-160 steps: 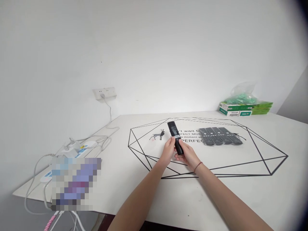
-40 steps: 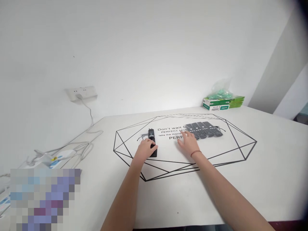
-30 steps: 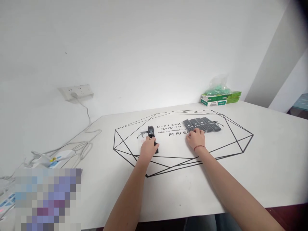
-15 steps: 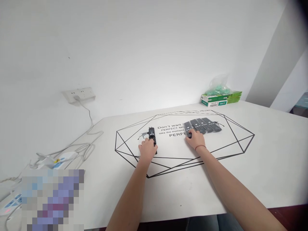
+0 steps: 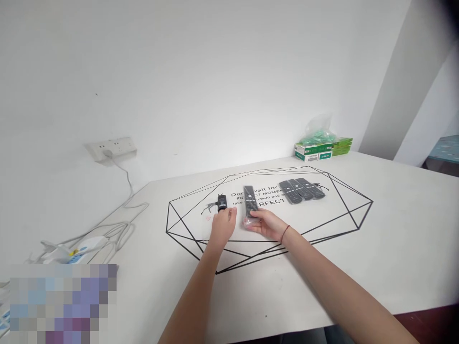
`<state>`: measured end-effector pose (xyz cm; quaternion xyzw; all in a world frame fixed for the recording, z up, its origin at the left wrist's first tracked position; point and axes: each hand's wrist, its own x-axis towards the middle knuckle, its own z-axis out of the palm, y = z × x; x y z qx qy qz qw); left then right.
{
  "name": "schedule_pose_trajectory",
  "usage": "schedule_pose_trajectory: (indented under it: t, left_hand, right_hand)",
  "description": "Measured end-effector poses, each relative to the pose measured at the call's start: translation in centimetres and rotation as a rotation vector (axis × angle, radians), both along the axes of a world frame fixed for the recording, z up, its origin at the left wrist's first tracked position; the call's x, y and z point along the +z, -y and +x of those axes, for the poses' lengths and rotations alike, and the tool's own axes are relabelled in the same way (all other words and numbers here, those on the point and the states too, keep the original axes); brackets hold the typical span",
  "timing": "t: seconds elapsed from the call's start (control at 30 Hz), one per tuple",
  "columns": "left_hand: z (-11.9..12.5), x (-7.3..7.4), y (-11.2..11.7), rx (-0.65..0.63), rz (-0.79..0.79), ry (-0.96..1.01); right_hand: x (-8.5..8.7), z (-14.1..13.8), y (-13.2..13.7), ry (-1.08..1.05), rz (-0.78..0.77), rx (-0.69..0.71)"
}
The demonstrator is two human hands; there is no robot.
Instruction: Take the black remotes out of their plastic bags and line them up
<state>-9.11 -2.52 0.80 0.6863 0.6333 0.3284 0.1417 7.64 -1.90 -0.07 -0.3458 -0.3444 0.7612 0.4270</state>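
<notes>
Head view, and straight away it's the right hand (image 5: 267,224) that catches the eye: thumb on top, fingers underneath, closed around the near end of a wrapped remote (image 5: 250,198) in clear plastic, its buttons up and its far end pointing toward the wall. Over to the left hand (image 5: 223,228), fingers curled in, sitting over the near part of a black remote (image 5: 222,201); only the far end peeks out, a pale label facing up, and I can't tell from here whether those fingers grip it or merely cover it. The two remotes are near each other but apart, above the printed middle of the white desk (image 5: 387,248). Just right of the lettering (image 5: 274,202), three more remotes (image 5: 301,189) lie side by side, wrapped too. Back by the wall, green-and-white boxes (image 5: 313,149) carry a clear bag (image 5: 318,129) with something green inside. A wall socket (image 5: 124,146) feeds a pale cord (image 5: 128,180) down to the left, where a power strip (image 5: 88,247) sits among cables.
</notes>
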Motion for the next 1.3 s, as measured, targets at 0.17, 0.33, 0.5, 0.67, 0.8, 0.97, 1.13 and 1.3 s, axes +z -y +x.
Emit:
schedule_pose_trajectory:
  t: [0.17,0.33,0.5,0.67,0.8,0.97,1.13,1.3]
  left_hand:
    - [2.3,0.5,0.8,-0.254,-0.133,0.732]
    - [2.8,0.8,0.8,-0.225,-0.093,1.010]
    - [2.5,1.7,1.3,-0.211,-0.041,1.100]
    - [2.2,2.3,1.6,-0.176,0.003,1.148]
    - [1.8,2.6,1.4,-0.203,-0.005,1.273]
    - [0.0,3.8,0.8,-0.200,0.112,1.463]
    - [-5.7,4.5,-0.4,0.015,0.387,1.610]
    - [-10.2,3.1,-1.7,0.260,0.211,1.529]
  right_hand:
    - [0.4,-1.1,1.4,0.138,0.284,0.044]
    - [0.2,-2.6,2.0,0.256,0.339,0.006]
    - [0.3,-3.0,2.4,0.060,0.238,0.139]
    - [0.6,-2.8,2.8,-0.056,0.170,0.227]
    - [0.5,-2.7,3.0,-0.030,0.179,0.332]
    - [-0.4,-2.6,2.5,0.233,0.307,0.397]
    - [-0.5,-1.7,1.7,0.535,0.394,0.335]
    - [-0.3,-0.7,1.0,0.606,0.270,0.168]
